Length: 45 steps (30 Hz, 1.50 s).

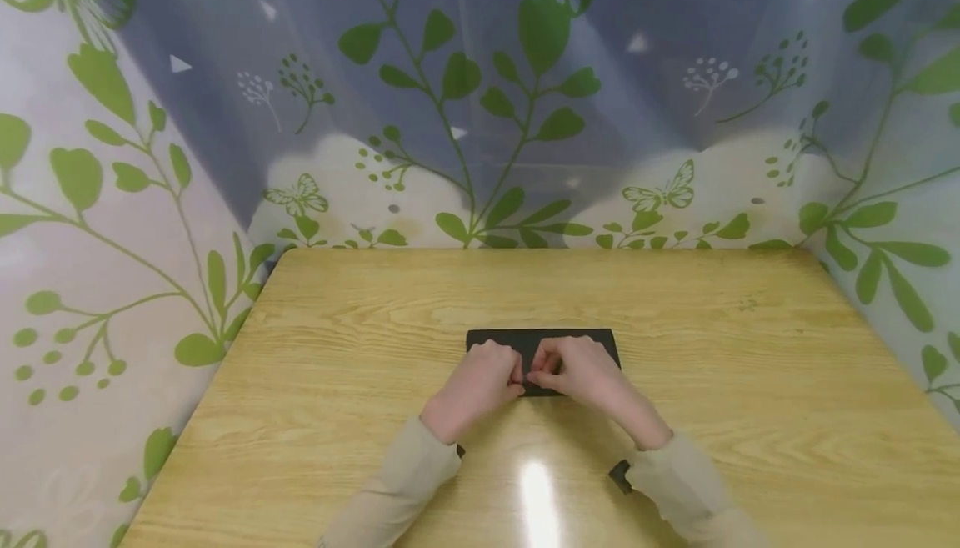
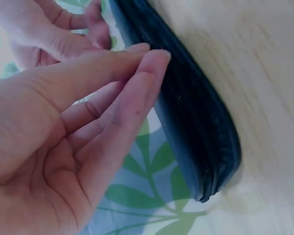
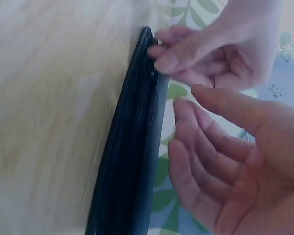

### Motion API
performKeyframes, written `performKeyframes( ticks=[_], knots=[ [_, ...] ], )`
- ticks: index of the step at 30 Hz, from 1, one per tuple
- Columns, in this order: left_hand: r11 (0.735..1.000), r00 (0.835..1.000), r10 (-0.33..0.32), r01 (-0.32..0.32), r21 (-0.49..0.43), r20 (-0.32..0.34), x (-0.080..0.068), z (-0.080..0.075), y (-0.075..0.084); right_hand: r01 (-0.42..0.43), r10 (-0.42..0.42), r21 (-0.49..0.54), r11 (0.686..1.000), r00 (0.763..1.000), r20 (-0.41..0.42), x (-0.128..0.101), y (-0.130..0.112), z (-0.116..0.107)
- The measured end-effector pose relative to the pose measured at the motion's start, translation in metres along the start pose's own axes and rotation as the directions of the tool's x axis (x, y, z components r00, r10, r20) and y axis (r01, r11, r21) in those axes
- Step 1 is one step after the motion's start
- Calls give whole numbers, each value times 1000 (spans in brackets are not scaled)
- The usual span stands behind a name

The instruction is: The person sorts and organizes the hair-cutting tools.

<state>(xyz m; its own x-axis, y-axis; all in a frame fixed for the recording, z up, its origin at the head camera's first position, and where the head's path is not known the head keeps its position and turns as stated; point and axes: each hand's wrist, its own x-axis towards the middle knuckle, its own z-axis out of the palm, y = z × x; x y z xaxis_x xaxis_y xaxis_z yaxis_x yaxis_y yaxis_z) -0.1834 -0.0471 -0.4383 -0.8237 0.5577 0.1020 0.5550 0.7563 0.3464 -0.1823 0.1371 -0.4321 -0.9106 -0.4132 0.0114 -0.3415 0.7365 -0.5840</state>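
Observation:
A black zipped wallet (image 1: 573, 339) lies flat on the wooden table (image 1: 712, 323). Both hands meet at the middle of its near edge. My left hand (image 1: 498, 374) pinches a small metal zip pull (image 3: 159, 42) between thumb and fingers at the wallet's edge (image 2: 196, 122). In the left wrist view the left hand (image 2: 149, 53) has its fingertips against the zip line. My right hand (image 1: 573, 371) is beside it. In the right wrist view the right hand (image 3: 186, 115) has relaxed, slightly bent fingers close to the wallet (image 3: 132, 147) and grips nothing.
A leaf-and-butterfly patterned curtain (image 1: 480, 114) surrounds the table at the back and on both sides. Bare tabletop lies left, right and in front of the wallet. Beige sleeves (image 1: 405, 481) cover both forearms, and a glare spot (image 1: 536, 490) shows near the front edge.

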Motion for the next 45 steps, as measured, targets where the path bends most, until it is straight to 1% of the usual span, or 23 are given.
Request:
performKeyframes(
  ticks=[3, 5, 7, 9, 11, 13, 16, 19, 22, 26, 34, 37, 41, 45],
  knots=[
    [1000, 999, -28, 27, 15, 27, -1, -3, 0, 58, -63, -68, 996, 995, -71, 2, 4, -2],
    [999, 999, -34, 33, 31, 42, -1, -4, 0, 81, -93, -131, 988, 992, -88, 2, 7, -3],
    [999, 998, -44, 42, 35, 54, -1, -4, 1, 95, -109, -188, 978, 992, -66, 2, 10, -3],
    [998, 996, -53, 51, 37, 66, -1, -3, 1, 93, -99, -218, 972, 995, -17, 1, 14, -3],
    [998, 995, -61, 59, 31, 75, -2, -3, 1, 74, -69, -222, 972, 997, 28, 0, 16, -4],
    [998, 995, -59, 58, 13, 78, -1, -3, 0, 47, -37, -209, 977, 998, 48, 1, 18, -4],
    [999, 995, -40, 43, -27, 90, -1, -4, -3, 15, -4, -205, 979, 998, 55, 2, 21, -5],
    [996, 993, -6, 16, -83, 118, -1, -5, -7, -6, 20, -221, 975, 998, 61, 4, 23, -6],
    [987, 988, 14, 12, -162, 156, -1, -6, -12, -27, 44, -233, 972, 997, 66, 7, 23, -6],
    [974, 983, 24, 18, -224, 183, -2, -8, -15, -39, 56, -232, 972, 996, 67, 9, 24, -6],
    [970, 981, 14, 34, -240, 195, -4, -14, -22, -19, 33, -230, 973, 998, 53, 8, 27, -6],
    [972, 980, 10, 37, -231, 200, -5, -16, -24, -13, 26, -234, 972, 998, 51, 8, 28, -5],
    [977, 979, -2, 45, -210, 204, -6, -19, -27, -16, 30, -233, 972, 998, 57, 10, 28, -4],
    [976, 975, -27, 73, -206, 218, -8, -23, -33, -30, 47, -231, 972, 996, 69, 12, 28, -4]
  ],
)
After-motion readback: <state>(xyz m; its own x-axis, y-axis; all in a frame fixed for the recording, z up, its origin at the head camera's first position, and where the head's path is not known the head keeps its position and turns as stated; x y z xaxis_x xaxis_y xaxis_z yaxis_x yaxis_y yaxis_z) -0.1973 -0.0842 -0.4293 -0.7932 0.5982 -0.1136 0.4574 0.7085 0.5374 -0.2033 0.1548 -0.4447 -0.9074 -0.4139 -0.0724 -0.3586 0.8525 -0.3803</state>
